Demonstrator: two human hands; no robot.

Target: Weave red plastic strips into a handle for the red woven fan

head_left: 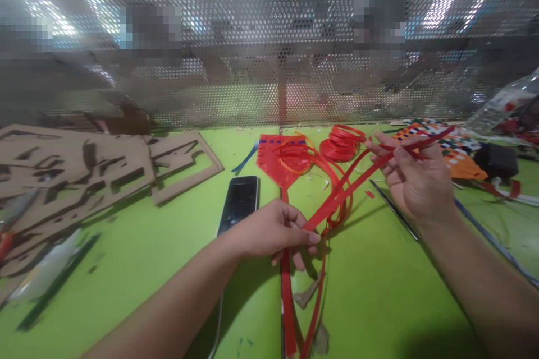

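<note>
Red ribbon strips (348,189) stretch between my two hands above the green table. My left hand (286,230) pinches their lower end near the middle of the table, thumb on top. Higher up and to the right, my right hand (415,174) has thumb and fingers closed on the same strips, and one tip sticks out past it. Thinner red strands loop beneath and trail to the front edge. Behind my left hand lies a red woven piece (280,160) with a blue band and a pointed lower end.
Beside my left wrist lies a phone (240,199) with a white cable. Cut-out cardboard (185,171) covers the left. A roll of red ribbon (339,146), a black pen-like stick (396,210), a colourful woven piece (458,151) and a plastic bottle (505,104) sit rightward. Perforated metal mesh (269,84) stands behind.
</note>
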